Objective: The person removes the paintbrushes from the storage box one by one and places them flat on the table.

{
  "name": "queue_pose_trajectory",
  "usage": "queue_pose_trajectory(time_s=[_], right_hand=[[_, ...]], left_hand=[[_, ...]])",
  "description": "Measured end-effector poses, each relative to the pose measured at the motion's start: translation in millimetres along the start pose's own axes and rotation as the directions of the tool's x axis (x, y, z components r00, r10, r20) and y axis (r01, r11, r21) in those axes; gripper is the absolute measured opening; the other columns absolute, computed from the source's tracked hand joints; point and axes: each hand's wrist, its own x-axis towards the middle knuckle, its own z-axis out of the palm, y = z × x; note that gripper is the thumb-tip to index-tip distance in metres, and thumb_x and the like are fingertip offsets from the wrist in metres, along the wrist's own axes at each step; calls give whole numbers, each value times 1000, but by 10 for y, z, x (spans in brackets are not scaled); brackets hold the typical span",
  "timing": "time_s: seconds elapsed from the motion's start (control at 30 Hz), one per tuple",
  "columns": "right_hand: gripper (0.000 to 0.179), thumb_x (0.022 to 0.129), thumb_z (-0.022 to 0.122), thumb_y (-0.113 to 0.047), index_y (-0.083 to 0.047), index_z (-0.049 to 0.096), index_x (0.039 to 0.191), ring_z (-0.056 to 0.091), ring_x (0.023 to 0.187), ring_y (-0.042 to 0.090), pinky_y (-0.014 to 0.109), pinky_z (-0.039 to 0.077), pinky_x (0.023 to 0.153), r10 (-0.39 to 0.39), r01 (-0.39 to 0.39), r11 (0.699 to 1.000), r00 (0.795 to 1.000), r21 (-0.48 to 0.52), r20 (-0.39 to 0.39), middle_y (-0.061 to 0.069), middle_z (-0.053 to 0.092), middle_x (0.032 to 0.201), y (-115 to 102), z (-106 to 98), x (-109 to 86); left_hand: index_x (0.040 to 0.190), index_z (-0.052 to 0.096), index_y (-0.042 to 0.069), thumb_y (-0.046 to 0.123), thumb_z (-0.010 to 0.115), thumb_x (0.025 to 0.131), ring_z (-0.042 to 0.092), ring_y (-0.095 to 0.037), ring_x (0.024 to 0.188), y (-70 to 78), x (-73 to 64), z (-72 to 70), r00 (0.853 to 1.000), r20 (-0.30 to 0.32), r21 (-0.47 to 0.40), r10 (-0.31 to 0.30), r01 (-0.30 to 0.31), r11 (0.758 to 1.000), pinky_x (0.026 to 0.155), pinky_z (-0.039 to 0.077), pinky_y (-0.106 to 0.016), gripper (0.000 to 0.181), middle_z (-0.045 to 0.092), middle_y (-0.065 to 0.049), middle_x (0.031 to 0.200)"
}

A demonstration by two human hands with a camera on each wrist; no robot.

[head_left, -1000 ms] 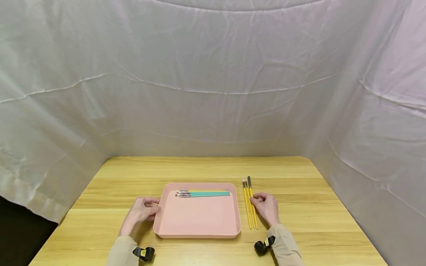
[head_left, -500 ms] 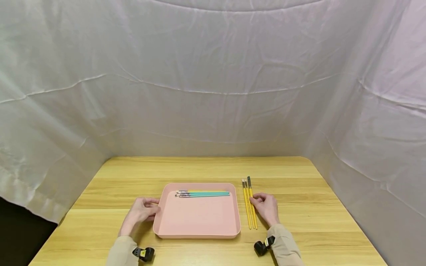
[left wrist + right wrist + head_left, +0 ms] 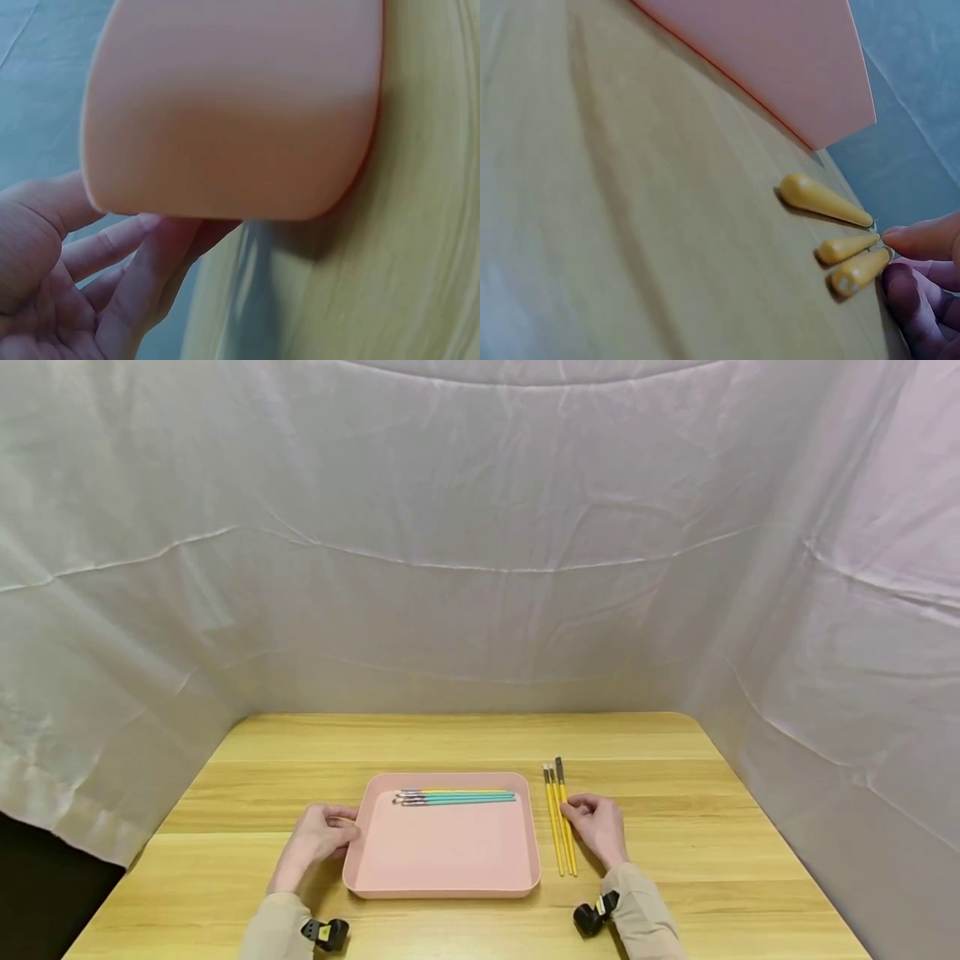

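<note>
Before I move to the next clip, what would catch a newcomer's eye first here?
The pink tray on the wooden table, with teal brushes lying inside along its far side and the left hand at its left wall. Next, three yellow-handled brushes on the table just right of it, with the right hand at the rightmost one.

Three yellow brushes (image 3: 561,823) lie beside a pink tray (image 3: 442,860).
</note>
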Motion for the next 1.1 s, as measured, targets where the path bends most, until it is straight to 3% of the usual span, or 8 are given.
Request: queue_pose_trajectory(time_s=[0.23, 0.47, 0.6, 0.87, 1.1], right_hand=[[20, 87, 74, -10, 5, 74, 101, 57, 50, 8, 21, 50, 49, 33, -39, 990, 998, 137, 52, 6, 70, 71, -32, -36, 10], [25, 87, 75, -15, 1, 75, 106, 57, 68, 8, 18, 48, 61, 33, -36, 995, 999, 88, 33, 8, 69, 83, -161, -71, 52], [26, 87, 75, -14, 1, 75, 108, 60, 75, 10, 18, 50, 63, -13, 8, 996, 998, 93, 59, 11, 71, 90, -290, -78, 89], [26, 87, 75, -6, 4, 73, 111, 67, 87, 15, 18, 56, 78, -186, 163, 974, 973, 160, 139, 16, 74, 98, -568, -8, 128], [28, 89, 74, -7, 5, 71, 113, 68, 92, 18, 26, 57, 84, -234, 177, 959, 937, 223, 260, 18, 74, 104, -854, 98, 136]], left_hand=[[105, 71, -12, 1, 69, 77, 69, -16, 71, 41, -26, 7, 997, -61, 162, 40, -30, 986, 61, 59, -28, 31, 75, -14, 82], [93, 75, -6, 9, 77, 78, 65, -14, 72, 82, -41, -8, 997, -68, 278, 36, -16, 960, 64, 55, -26, 21, 74, -8, 78], [90, 76, -4, 12, 81, 78, 65, -14, 73, 97, -39, -7, 998, -61, 318, 26, -5, 948, 65, 54, -26, 20, 74, -6, 78], [91, 75, -6, 9, 77, 78, 67, -15, 72, 62, -30, -14, 997, -70, 306, 25, -2, 952, 66, 57, -30, 20, 75, -9, 80], [92, 74, -8, 6, 75, 78, 67, -13, 65, 26, -28, -13, 997, -77, 248, 10, 9, 969, 60, 58, -28, 19, 75, -13, 79]])
